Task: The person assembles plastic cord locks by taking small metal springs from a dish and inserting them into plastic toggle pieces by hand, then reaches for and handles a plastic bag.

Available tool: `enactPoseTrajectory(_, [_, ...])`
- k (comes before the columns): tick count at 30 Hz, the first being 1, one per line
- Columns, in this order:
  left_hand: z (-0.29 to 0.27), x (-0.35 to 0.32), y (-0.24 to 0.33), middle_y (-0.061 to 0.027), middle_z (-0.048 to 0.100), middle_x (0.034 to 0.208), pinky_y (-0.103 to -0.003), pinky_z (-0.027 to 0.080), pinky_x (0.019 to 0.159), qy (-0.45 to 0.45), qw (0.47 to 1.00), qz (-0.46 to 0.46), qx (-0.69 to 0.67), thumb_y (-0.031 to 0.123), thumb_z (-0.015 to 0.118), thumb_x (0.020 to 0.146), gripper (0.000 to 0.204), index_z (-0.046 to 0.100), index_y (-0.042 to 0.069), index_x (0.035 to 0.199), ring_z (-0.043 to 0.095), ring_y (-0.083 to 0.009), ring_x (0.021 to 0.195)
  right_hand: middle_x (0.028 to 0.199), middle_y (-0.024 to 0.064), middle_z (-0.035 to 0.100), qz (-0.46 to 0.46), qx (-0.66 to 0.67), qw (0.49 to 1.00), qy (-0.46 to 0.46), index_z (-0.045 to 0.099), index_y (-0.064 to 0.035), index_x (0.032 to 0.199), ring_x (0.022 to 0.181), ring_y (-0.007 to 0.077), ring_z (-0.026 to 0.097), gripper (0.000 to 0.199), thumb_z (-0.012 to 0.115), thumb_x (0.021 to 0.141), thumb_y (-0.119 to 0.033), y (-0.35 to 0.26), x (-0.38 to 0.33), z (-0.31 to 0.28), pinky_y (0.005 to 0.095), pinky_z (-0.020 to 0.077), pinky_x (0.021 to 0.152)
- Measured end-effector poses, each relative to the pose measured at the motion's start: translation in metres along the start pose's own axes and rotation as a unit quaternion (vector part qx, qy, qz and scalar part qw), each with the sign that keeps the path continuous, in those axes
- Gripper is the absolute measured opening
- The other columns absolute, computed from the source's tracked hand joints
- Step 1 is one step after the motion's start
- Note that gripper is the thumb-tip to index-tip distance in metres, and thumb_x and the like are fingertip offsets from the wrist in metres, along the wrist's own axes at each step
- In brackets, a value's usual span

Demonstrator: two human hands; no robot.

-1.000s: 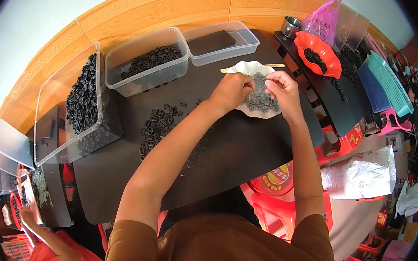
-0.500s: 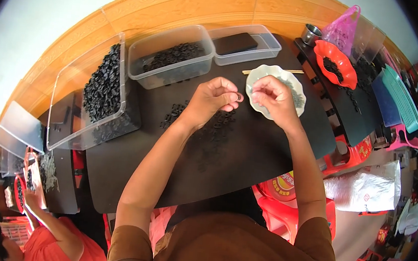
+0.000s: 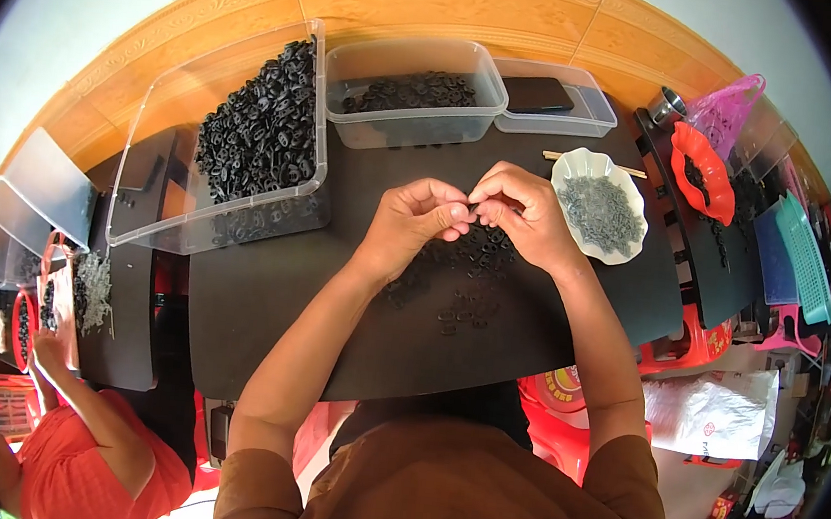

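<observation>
Over the middle of the dark table (image 3: pixel 260 315), my left hand (image 3: pixel 417 225) pinches a small black ring-shaped part (image 3: pixel 472 207) between thumb and fingertips. My right hand (image 3: pixel 527 220) meets it there, thumb and forefinger closed at the same part. Whether the right fingertips also hold a tiny piece is hidden. Below the hands lies a loose scatter of similar black parts (image 3: pixel 471 310). A pale scalloped bowl (image 3: pixel 573 163) stands just right of my right hand, with many small translucent grey pieces (image 3: pixel 600 215) in it.
Along the back stand a large clear bin (image 3: pixel 129 217) heaped with black parts, a smaller clear bin (image 3: pixel 412 137) and a shallow one (image 3: pixel 589 121) holding a phone (image 3: pixel 538 95). Chopsticks (image 3: pixel 634 172) lie behind the bowl. A red dish (image 3: pixel 713 178) is on the right table. Someone in red (image 3: pixel 107 455) works at left.
My right hand has left the bowl and moved left to meet my left hand at the black part. The view has shifted, with the bowl now fully uncovered.
</observation>
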State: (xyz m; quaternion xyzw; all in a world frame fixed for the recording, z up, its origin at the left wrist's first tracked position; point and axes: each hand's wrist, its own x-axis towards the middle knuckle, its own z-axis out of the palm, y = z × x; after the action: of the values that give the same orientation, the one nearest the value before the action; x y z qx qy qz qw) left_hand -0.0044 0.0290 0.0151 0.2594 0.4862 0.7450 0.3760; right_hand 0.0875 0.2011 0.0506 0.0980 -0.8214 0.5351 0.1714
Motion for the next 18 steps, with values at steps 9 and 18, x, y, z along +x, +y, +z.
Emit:
enactPoseTrajectory(9, [-0.009, -0.007, 0.009, -0.0048, 0.066, 0.094, -0.022, 0.051, 0.073, -0.015, 0.997, -0.063, -0.041, 0.007, 0.069, 0.086, 0.018, 0.063, 0.003, 0.103, 0.061, -0.0095, 0.082, 0.08, 0.0056, 0.06, -0.125, -0.101, 0.987, -0.021, 0.064, -0.0026, 0.09, 0.07, 0.0115, 0.06, 0.017, 0.065, 0.079, 0.01, -0.002, 0.008, 0.004, 0.0231, 0.0497, 0.06])
enactPoseTrajectory(18, [0.001, -0.003, -0.005, -0.0036, 0.064, 0.089, -0.022, 0.051, 0.07, 0.064, 0.996, 0.035, 0.058, -0.002, 0.068, 0.083, 0.019, 0.062, 0.001, 0.101, 0.06, -0.0079, 0.078, 0.085, 0.0044, 0.066, 0.134, 0.127, 0.98, 0.074, 0.064, -0.0008, 0.089, 0.075, 0.0112, 0.063, 0.003, 0.064, 0.086, 0.0, 0.011, -0.002, 0.004, 0.0234, 0.0503, 0.064])
